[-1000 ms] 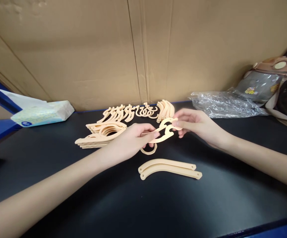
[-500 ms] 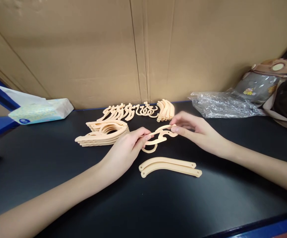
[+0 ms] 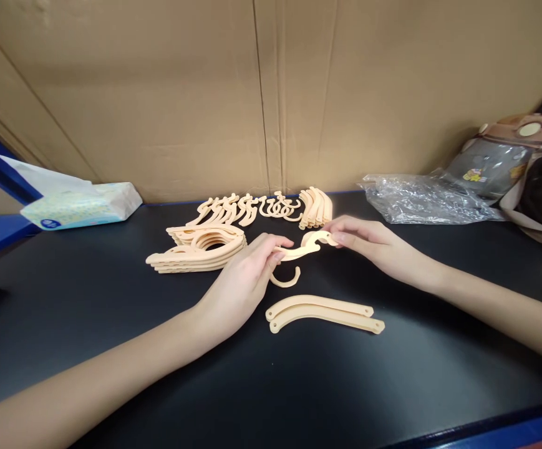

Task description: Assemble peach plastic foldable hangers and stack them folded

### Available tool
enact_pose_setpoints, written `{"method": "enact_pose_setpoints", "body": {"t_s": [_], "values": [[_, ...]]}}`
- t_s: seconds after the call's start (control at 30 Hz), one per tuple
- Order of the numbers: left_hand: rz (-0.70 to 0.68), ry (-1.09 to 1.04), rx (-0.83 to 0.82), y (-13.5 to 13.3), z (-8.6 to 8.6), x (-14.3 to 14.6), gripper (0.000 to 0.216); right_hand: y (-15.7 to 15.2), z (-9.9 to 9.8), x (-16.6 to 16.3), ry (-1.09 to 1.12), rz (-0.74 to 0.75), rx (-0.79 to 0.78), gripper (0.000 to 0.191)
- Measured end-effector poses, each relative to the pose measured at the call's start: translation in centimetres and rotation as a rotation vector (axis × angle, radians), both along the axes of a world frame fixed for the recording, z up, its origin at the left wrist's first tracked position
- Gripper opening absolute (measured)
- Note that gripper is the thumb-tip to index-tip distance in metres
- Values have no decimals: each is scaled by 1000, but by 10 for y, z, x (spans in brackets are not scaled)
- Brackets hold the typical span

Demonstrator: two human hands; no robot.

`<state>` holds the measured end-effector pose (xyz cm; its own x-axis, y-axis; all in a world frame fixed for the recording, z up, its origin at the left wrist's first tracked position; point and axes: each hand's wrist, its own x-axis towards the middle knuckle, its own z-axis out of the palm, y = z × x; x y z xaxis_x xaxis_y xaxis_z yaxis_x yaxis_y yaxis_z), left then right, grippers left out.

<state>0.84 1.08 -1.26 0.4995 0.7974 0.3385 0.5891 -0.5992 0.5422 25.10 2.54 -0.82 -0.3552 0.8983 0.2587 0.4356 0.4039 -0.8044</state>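
Observation:
Between my hands, above the black table, are beige curved plastic hanger pieces [image 3: 300, 251], closely overlapped. My left hand [image 3: 242, 277] pinches their left end between thumb and fingers. At the right end, near a small hole, my right hand [image 3: 376, 246] has its thumb and fingertips closed on them. Just below lies a loose beige hanger hook [image 3: 288, 280], partly hidden by my left hand. Two long curved hanger arms [image 3: 324, 310] with holed ends lie side by side nearer to me. A stack of folded hangers [image 3: 191, 257] sits left of my left hand.
Behind the stack are rows of small curved pieces [image 3: 226, 211], several hooks [image 3: 277, 206] and a pile of arms [image 3: 316, 207]. A tissue pack [image 3: 83, 206] stands at left. Clear plastic wrap [image 3: 425, 198] and a bottle [image 3: 490, 165] are at right, before a cardboard wall [image 3: 181, 93].
The held pieces have tilted and come together, so the gap seen between them earlier has closed. Both hands keep their hold. The whole view has shifted slightly.

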Motion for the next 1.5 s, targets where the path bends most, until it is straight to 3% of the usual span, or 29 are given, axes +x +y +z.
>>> {"method": "enact_pose_setpoints", "body": {"t_s": [0.43,0.63,1.03,1.23,1.5], "values": [[31,-74,18,2,1,1,21,-3,2,-1,103,-16,-129,26],[18,-98,-34,2,1,1,22,-4,0,-2,181,-18,-118,22],[10,-123,-135,4,-1,2,21,-5,-3,3,-76,32,51,26],[-12,-67,-105,2,0,3,22,-7,-1,1,-214,14,145,29],[-37,22,-56,2,0,4,19,1,0,6,-190,48,94,31]]}}
